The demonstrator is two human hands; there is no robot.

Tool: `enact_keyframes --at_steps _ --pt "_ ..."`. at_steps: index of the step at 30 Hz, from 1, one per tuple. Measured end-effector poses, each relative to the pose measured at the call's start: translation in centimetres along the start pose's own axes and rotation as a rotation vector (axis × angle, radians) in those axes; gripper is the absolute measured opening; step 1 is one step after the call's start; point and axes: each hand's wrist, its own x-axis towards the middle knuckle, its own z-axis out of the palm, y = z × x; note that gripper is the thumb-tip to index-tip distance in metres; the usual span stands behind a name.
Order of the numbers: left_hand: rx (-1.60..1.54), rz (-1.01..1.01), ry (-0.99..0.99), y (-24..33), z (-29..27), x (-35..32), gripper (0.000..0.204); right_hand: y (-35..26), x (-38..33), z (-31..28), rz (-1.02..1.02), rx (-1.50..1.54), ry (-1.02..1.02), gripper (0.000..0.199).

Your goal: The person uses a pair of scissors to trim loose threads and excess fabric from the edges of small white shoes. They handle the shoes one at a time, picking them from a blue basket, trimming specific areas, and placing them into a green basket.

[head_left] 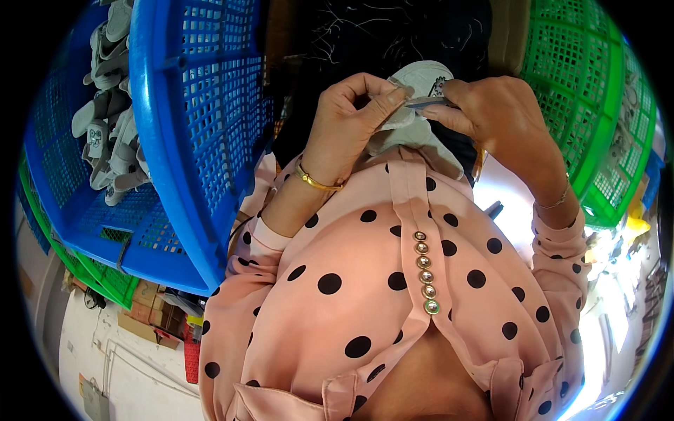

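Observation:
A pale grey fabric shoe upper (415,76) with a small dark printed motif is held over my lap. My left hand (340,130) pinches its edge between thumb and fingers. My right hand (507,116) is closed on small metal thread snips (425,103), whose blades point left toward my left thumb at the edge of the upper. Whether the blades touch the fabric or a thread I cannot tell. More pale fabric (421,144) hangs below the hands, against my shirt.
On the left stands a large blue plastic basket (151,133) holding a pile of grey shoe uppers (112,140). A green plastic basket (590,105) is close on the right. Loose white threads (330,42) lie on the dark cloth over my lap. Cardboard boxes (151,309) sit behind, lower left.

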Motion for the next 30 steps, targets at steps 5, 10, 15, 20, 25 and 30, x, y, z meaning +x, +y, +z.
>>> enact_keyframes --at_steps 5,10,15,20,25,30 --pt "-0.01 -0.016 -0.046 0.1 -0.2 -0.1 0.006 0.4 -0.1 0.5 -0.078 0.006 0.068 0.047" --pt "-0.004 -0.006 -0.031 0.0 0.0 0.0 0.007 0.9 0.1 0.4 -0.128 -0.01 0.057 0.047" --pt "-0.067 -0.032 -0.022 0.4 -0.1 0.0 0.01 0.9 0.4 0.3 -0.077 0.024 -0.032 0.042" --pt "-0.24 0.023 0.106 0.1 -0.8 -0.2 0.01 0.4 0.3 0.8 0.23 0.394 -0.03 0.028" --pt "0.147 0.267 0.223 0.9 -1.6 -0.3 0.009 0.3 -0.5 3.2 0.044 0.601 -0.01 0.038" --pt "1.136 0.888 0.534 2.9 -3.7 0.1 0.039 0.7 0.5 5.4 0.05 0.618 0.09 0.03"
